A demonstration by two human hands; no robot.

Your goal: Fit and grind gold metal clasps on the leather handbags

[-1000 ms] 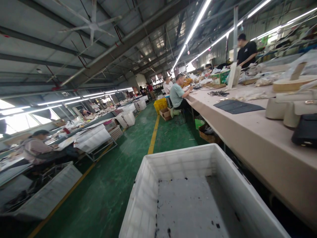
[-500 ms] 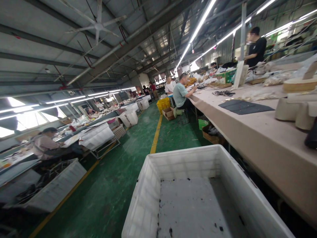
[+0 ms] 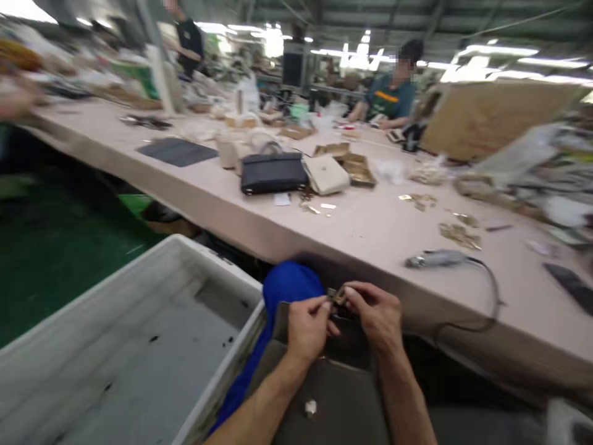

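My left hand (image 3: 308, 324) and my right hand (image 3: 376, 314) meet below the table's front edge, both pinched on a small brass metal fitting (image 3: 336, 295) at the top of a dark grey bag (image 3: 333, 383) that lies in my lap. A blue cloth (image 3: 287, 290) hangs beside my left hand, between the bag and a white bin. The frame is blurred, so the fitting's shape is unclear.
A white plastic bin (image 3: 139, 346) stands at my left. The long beige table (image 3: 361, 228) holds a black bag (image 3: 273, 173), a cream bag (image 3: 327, 174), brass parts (image 3: 458, 233) and a grey corded tool (image 3: 435, 259). A person in green (image 3: 391, 96) sits across.
The view has swung right and down from the aisle to the table in front of me. My two hands, unseen before, are in view, pinched on the fitting.
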